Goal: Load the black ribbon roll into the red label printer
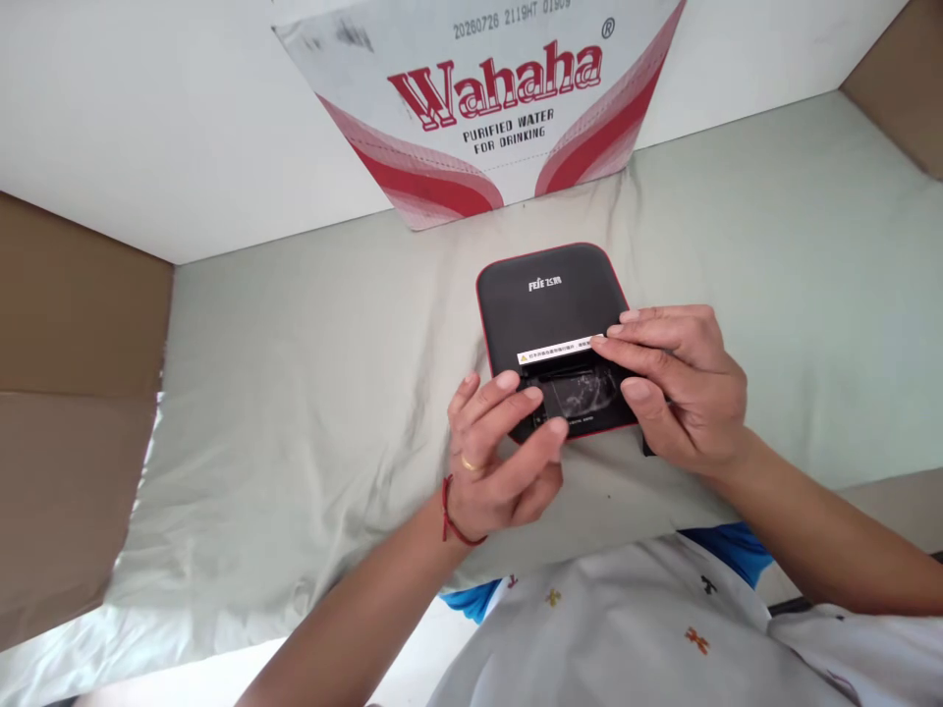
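Note:
A flat black device [549, 309] with a red edge and a white logo lies on a pale cloth [309, 393]. A white warning sticker [554, 351] runs across it above an open recess near its front edge. My left hand [497, 452] grips the device's near left corner, thumb and fingers pinched over the recess; a ring and a red wrist cord show. My right hand [674, 383] holds the device's right side, its fingertips resting on the end of the sticker.
A white and red "Wahaha" water carton panel [486, 108] leans against the white wall behind. Brown cardboard [74, 412] stands at the left, with more at the top right corner [899, 79]. My white patterned shirt [626, 628] fills the bottom.

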`<state>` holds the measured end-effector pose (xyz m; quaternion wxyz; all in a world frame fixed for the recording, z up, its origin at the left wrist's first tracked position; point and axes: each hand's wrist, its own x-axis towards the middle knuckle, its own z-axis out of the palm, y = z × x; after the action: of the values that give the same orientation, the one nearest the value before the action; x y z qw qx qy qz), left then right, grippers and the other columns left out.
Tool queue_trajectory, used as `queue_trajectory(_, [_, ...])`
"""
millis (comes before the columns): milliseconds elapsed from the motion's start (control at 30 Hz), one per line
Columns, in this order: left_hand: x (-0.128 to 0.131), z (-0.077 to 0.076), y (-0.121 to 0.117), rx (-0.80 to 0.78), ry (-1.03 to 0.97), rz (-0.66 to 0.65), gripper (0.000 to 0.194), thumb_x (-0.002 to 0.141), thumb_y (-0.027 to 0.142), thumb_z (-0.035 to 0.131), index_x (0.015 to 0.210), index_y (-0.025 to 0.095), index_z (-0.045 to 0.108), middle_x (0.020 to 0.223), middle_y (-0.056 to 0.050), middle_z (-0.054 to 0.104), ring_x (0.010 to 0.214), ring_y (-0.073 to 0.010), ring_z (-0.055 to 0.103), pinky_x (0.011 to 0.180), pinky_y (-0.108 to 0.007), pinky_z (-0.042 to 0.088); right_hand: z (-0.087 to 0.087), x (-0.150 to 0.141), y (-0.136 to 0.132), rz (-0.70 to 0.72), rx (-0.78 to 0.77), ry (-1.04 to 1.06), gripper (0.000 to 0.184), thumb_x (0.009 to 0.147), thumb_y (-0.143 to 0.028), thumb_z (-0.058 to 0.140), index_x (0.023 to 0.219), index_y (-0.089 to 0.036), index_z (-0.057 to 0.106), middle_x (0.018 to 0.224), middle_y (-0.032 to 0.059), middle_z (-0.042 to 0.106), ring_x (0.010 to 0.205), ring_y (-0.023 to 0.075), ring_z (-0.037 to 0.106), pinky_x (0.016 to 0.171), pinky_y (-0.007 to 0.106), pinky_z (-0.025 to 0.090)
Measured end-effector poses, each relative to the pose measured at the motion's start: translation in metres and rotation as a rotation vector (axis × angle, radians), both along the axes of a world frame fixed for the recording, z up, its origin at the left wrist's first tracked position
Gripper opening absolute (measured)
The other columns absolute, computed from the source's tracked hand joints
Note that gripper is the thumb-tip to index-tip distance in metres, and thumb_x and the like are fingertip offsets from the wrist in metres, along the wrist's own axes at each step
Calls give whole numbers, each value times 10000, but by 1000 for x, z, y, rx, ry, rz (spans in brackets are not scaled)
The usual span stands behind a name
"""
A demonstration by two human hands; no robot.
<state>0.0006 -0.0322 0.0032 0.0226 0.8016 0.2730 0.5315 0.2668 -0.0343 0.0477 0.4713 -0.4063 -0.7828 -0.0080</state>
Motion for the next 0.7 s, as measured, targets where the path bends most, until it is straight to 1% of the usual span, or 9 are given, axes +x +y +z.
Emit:
queue_trajectory(100, [-16,-5,14,-83,-83,-45,656,1180,416,678,1827,364,581,1638,-81,820,1697,-289,694,1534,-555,427,-5,-4,-1,-18,16,33,319,1242,-299,639,1489,-248,833,1262,113,831,1283,289,783,1115,508,716])
queue_trajectory(167, [-26,-7,23,-196,-94,-53,651,1226,431,573,1872,387,503,1631,-65,843,1679,-287,727,1553,-586,391,-5,-6,-1,-21,21,38,321,1263,-312,593,1464,-235,832,1243,112,823,1272,280,779,1110,493,717])
queue_trajectory(200, [-29,-7,26,-235,-94,-57,642,1235,397,551,1873,393,489,1610,-57,858,1650,-276,754,1556,-580,387,-4,-7,-1,-25,23,35,328,1271,-313,571,1455,-227,829,1239,112,820,1266,276,779,1111,486,714])
queue_trajectory(300, [-31,-4,30,-262,-79,-19,626,1202,220,580,1801,398,555,1518,-16,897,1522,-236,835,1568,-564,372,-2,-8,-3,-45,26,7,330,1274,-295,545,1421,-196,824,1231,112,820,1249,261,776,1123,460,705])
queue_trajectory(400, [-26,-1,31,-221,-78,51,602,1145,103,578,1669,385,666,1408,23,919,1345,-216,891,1576,-605,351,0,-9,-3,-53,25,-15,299,1260,-268,557,1374,-182,821,1204,103,830,1230,249,775,1114,442,697])
queue_trajectory(467, [-23,-2,31,-206,-93,60,585,1125,92,572,1620,380,692,1376,28,922,1259,-214,898,1571,-609,350,0,-10,-3,-49,26,-4,265,1238,-253,590,1350,-189,821,1178,92,835,1208,247,779,1088,444,695])
queue_trajectory(567, [-21,-10,33,-178,-131,29,568,1092,116,649,1592,382,681,1425,17,910,1229,-208,885,1535,-552,410,-1,-9,-2,-39,13,25,248,1196,-236,641,1363,-216,824,1159,87,828,1187,257,774,1061,456,707])
queue_trajectory(633, [-23,-15,34,-163,-141,13,551,1068,163,719,1567,391,670,1484,1,895,1257,-221,874,1496,-554,469,-3,-7,-1,-25,0,30,298,1196,-261,638,1437,-244,813,1176,95,816,1200,277,769,1063,485,722])
queue_trajectory(700, [-26,-19,33,-154,-129,15,493,1068,205,740,1515,401,679,1523,-10,885,1288,-239,868,1472,-590,501,-4,-4,-3,-5,-2,21,357,1225,-332,607,1525,-272,790,1209,111,809,1237,302,772,1084,526,729])
